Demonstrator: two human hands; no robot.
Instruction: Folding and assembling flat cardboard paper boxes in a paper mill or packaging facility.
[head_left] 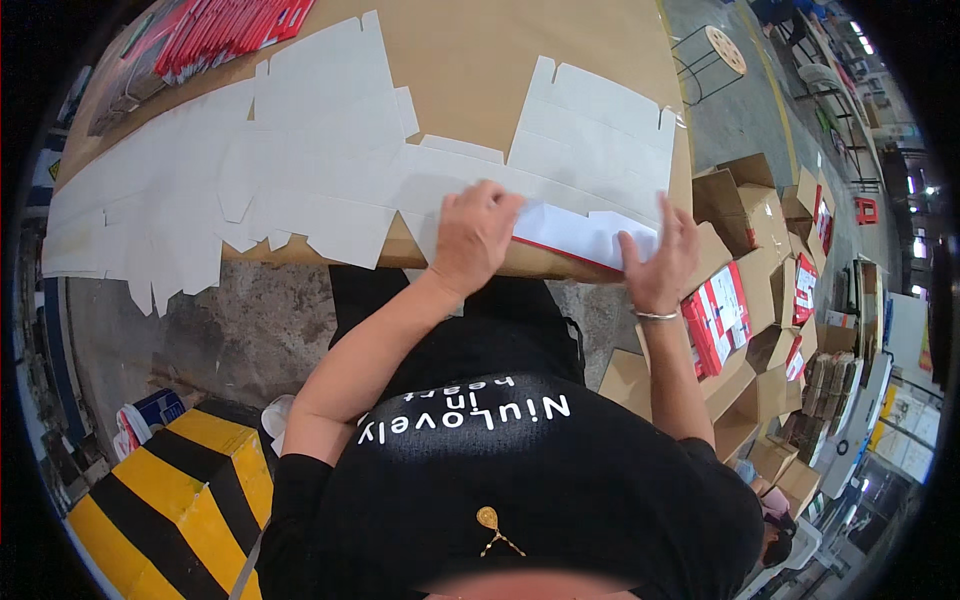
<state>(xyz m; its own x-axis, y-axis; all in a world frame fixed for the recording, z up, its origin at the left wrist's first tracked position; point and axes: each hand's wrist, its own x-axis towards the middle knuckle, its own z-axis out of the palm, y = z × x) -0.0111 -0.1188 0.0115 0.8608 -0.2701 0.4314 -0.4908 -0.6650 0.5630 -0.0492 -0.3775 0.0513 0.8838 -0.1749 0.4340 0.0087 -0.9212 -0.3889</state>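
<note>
A flat white cardboard box blank (590,125) lies on the brown table, and its near part is a folded long white strip (567,232) with a red lower edge. My left hand (472,235) is closed, its fingers curled and pinched at the strip's left end. At the right end, my right hand (660,258) is open, with its thumb on or close to the strip and its fingers spread upward, slightly blurred. More white box blanks (310,150) lie flat and overlapping to the left.
The brown tabletop (460,70) carries a stack of red printed flat packs (225,35) at far left. Open brown cartons (750,215) with red packs (718,315) crowd the floor at right. A yellow-black striped block (180,490) is at lower left; a stool (725,50) stands far right.
</note>
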